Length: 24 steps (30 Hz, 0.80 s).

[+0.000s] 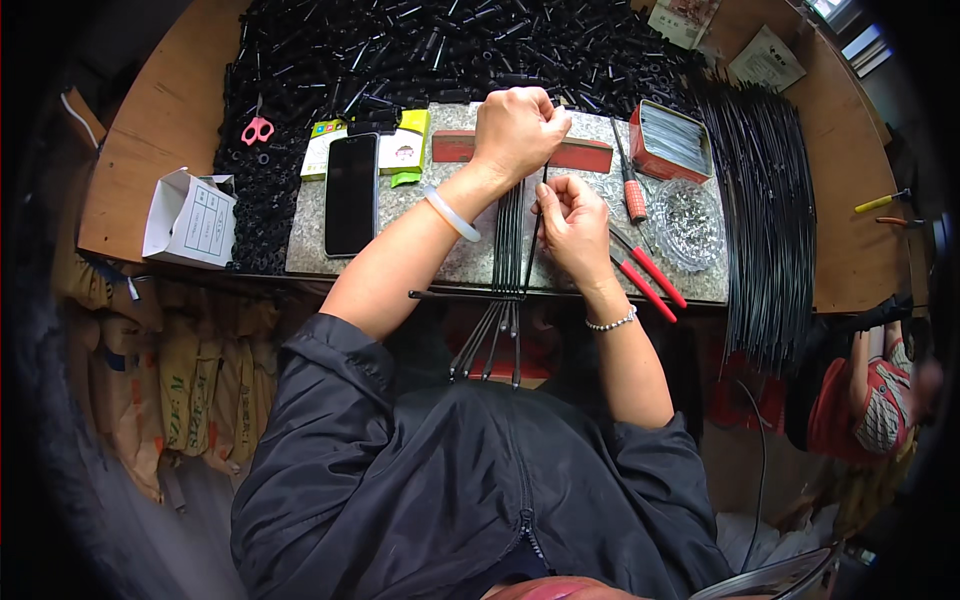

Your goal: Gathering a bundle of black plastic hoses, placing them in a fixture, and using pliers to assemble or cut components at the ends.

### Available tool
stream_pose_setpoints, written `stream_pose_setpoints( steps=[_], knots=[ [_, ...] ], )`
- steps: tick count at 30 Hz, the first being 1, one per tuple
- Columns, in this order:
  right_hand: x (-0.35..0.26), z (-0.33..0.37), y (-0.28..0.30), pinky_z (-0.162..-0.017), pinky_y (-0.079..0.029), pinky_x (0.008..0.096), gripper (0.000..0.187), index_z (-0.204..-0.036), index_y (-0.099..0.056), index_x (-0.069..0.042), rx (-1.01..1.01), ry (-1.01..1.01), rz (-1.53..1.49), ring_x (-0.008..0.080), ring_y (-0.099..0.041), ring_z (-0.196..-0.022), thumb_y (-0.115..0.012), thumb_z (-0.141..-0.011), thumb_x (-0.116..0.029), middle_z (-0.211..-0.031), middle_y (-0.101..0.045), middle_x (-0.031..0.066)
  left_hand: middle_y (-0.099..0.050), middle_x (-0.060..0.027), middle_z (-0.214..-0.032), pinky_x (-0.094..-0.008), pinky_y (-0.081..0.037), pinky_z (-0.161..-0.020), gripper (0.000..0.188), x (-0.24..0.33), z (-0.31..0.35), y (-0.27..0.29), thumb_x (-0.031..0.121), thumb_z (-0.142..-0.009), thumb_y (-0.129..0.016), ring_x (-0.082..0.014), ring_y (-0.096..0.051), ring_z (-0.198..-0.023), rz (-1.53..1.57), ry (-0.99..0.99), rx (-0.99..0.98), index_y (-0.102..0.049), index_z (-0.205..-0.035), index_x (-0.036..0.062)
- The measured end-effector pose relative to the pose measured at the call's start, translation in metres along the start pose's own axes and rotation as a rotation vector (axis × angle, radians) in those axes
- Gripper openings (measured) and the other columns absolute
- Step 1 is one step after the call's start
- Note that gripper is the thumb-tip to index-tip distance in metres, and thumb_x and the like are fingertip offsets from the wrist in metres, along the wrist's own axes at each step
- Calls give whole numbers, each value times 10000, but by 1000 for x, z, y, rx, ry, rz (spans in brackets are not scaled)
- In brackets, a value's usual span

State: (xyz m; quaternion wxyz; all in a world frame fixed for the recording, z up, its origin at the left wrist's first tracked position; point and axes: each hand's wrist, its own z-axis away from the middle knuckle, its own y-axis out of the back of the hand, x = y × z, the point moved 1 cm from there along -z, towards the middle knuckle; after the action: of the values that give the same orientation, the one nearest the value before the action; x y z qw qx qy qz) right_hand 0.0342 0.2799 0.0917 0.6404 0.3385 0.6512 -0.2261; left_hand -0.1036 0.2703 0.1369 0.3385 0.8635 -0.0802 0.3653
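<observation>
My left hand (518,130) is closed in a fist above the stone slab, over the upper ends of several thin black strands (508,235); what its fingers hold is hidden. My right hand (575,225), lower and to the right, pinches a single thin black strand (534,240) between thumb and fingertips. That strand runs up toward my left hand. The other strands lie side by side and hang over the slab's near edge, where another black strand (450,295) crosses them. Below it their ends fan out. Behind my hands lies a red strip (585,156).
Red-handled pliers (650,280), a screwdriver (634,195), a tin of thin pins (672,140) and a clear dish (688,225) stand right. A phone (352,195), yellow-green box (405,145), scissors (257,130) and white box (190,220) are left. Black parts (400,50) heap behind.
</observation>
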Motion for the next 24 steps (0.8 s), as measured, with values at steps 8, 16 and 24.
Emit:
stream_pose_setpoints(
  steps=[8,16,24],
  knots=[
    [0,1,-1,-383,-404,201,133,-860,-541,-10,-16,-25,-47,49,-490,-448,-556,-914,-130,-677,-590,28,-605,-115,-541,-288,-484,-506,235,-1,-3,-4,239,-731,-664,-179,-620,-497,10,13,36,-659,-639,23],
    [-1,3,3,-395,-421,196,142,-866,-543,-10,-1,-53,-145,49,-497,-462,-554,-920,-141,-694,-595,29,-632,9,-627,-189,-387,-441,307,-19,-6,9,307,-901,-574,-24,-477,-471,401,313,-243,-694,-874,26],
    [2,-1,2,-393,-420,192,156,-919,-560,9,-13,-111,-152,50,-496,-458,-565,-914,-147,-696,-600,30,-625,5,-693,-175,-402,-465,229,-26,8,24,224,-889,-600,-29,-500,-515,413,254,-232,-667,-959,16]
  ],
)
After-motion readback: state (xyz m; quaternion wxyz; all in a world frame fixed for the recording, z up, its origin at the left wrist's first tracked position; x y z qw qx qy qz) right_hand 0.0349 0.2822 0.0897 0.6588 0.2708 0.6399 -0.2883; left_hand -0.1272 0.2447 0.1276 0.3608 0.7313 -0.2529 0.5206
